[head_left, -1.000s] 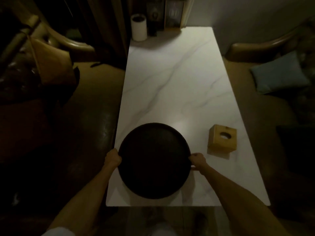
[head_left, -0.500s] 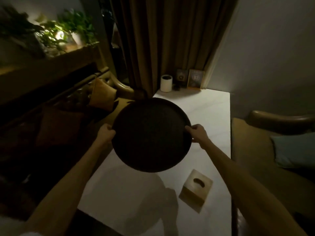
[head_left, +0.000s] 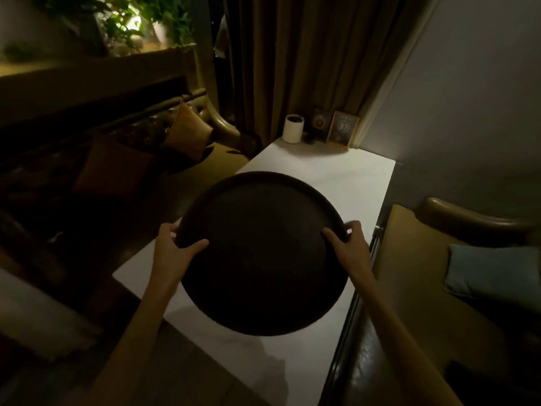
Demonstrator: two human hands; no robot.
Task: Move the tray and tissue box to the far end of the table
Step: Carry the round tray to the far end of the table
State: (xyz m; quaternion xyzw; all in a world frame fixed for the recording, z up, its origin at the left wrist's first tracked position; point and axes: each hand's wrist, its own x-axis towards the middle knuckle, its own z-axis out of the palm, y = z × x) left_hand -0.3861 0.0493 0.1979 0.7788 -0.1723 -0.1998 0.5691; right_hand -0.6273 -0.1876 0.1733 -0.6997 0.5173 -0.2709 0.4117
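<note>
Tray (head_left: 263, 259) held above table (head_left: 345, 183), nothing seen in it.
Rim is gripped by left hand (head_left: 172, 253) and right hand (head_left: 351, 250), fingers closed on it.

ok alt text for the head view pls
Both hands, left and right, hold a round dark tray by its rim above a white table. A white cup and two frames stand at the far end.

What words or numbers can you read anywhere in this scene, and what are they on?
"87", roughly: on the gold-framed sign at the table's far end; its smaller print is too blurred.
The dark sign beside it: a round emblem, unreadable.
White cup and tray: no text visible.
</note>
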